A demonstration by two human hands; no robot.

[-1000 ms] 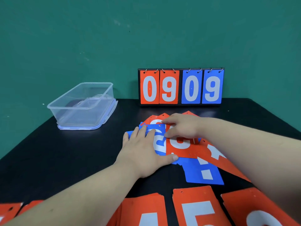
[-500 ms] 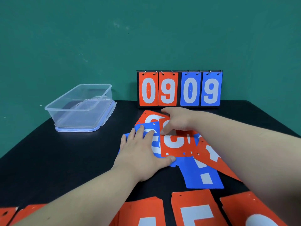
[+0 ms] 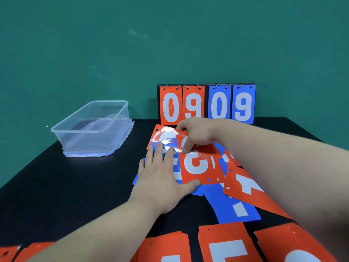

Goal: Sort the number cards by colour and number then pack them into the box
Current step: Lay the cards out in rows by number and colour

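Note:
A loose heap of red and blue number cards [image 3: 215,193] lies mid-table. My left hand [image 3: 160,178] lies flat on the heap's left side, fingers straight over a blue card [image 3: 176,168], thumb at the near edge of a red card [image 3: 200,165]. My right hand [image 3: 198,135] pinches the far edge of that red card, thumb on top. Another red card [image 3: 162,134] lies behind it. Near the front edge lie sorted red cards [image 3: 222,244], partly cut off. The clear plastic box [image 3: 90,129] stands at the back left, nothing in it.
A scoreboard stand [image 3: 206,104] showing 09 in red and 09 in blue stands against the green wall behind the heap. The box sits on its lid [image 3: 88,153]. The black table [image 3: 66,195] shows bare between the box and my left arm.
My right hand has shifted to the far end of the red card and taken it in a pinch, tilting it up. My left hand has stayed pressed on the heap.

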